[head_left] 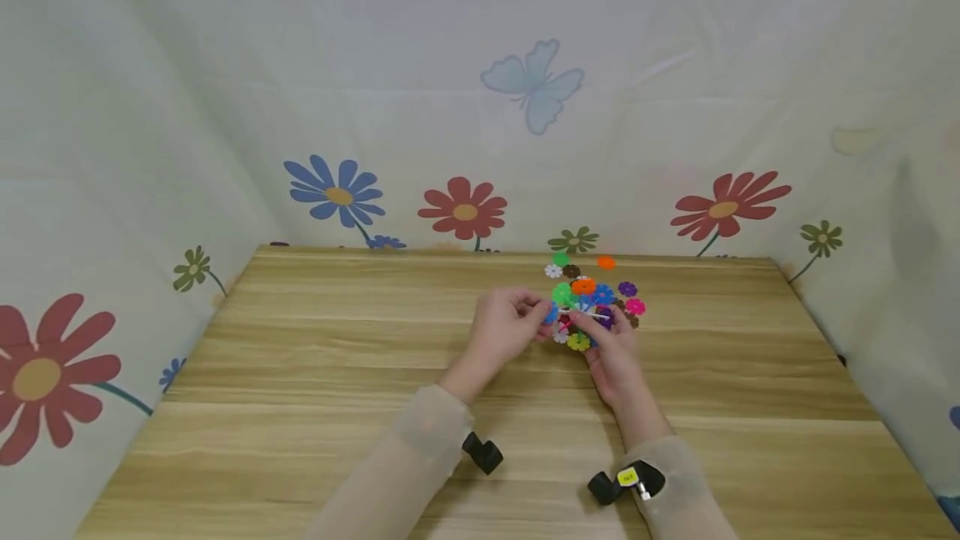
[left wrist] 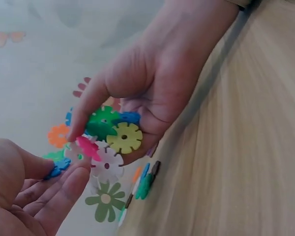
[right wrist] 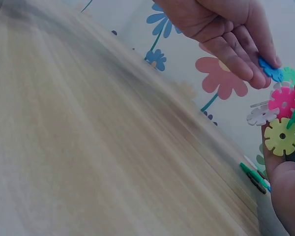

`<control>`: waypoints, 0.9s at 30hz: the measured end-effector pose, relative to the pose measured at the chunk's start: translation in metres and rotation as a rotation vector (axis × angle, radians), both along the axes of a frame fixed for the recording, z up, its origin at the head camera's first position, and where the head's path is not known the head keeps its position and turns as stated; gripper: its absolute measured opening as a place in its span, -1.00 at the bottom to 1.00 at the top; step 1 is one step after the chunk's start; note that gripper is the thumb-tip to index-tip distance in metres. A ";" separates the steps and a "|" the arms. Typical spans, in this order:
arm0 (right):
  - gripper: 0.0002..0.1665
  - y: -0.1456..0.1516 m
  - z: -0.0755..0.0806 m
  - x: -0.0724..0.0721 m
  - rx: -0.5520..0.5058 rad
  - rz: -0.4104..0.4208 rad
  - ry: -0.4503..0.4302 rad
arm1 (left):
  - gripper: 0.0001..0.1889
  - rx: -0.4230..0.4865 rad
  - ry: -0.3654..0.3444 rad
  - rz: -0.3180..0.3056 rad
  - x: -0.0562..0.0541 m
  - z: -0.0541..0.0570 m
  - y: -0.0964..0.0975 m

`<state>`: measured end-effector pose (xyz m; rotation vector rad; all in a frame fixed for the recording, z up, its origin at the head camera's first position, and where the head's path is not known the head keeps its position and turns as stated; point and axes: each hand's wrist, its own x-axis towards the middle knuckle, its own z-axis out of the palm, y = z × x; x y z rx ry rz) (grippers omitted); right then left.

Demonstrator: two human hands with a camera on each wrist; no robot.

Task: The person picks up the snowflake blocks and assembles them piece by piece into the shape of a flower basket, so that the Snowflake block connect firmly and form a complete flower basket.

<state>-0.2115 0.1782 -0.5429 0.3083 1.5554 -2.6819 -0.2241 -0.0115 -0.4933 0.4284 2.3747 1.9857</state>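
My left hand (head_left: 508, 325) pinches a blue slotted plastic disc (left wrist: 58, 168) between thumb and fingers. Beside it, my right hand (head_left: 618, 363) grips a cluster of interlocked flower-shaped discs raised over the table. That cluster includes a yellow disc (left wrist: 130, 144), a pink disc (right wrist: 281, 104), a white disc (left wrist: 111, 171) and a green disc (left wrist: 102, 129), with orange and blue ones among them. The blue disc meets the cluster's near side, right at a white disc. Part of the cluster is hidden behind the right fingers.
Loose discs lie on the wooden table (head_left: 337, 340) beyond the hands, among them an orange disc (head_left: 606, 262), a brown disc (head_left: 572, 272) and a purple disc (head_left: 627, 288). A flower-printed cloth (head_left: 420, 123) hangs behind the table's far edge and at both sides.
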 end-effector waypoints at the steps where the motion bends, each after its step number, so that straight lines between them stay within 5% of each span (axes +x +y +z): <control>1: -0.17 -0.001 0.000 0.000 0.010 -0.004 0.006 | -0.86 -0.008 0.006 0.004 0.000 -0.002 0.001; 8: 0.15 -0.003 -0.001 0.000 0.053 -0.012 0.004 | -0.89 -0.037 0.020 0.036 -0.002 -0.011 0.005; 27: -0.32 -0.001 -0.004 0.000 0.090 -0.031 0.085 | -0.84 -0.171 0.165 0.062 0.005 -0.019 0.017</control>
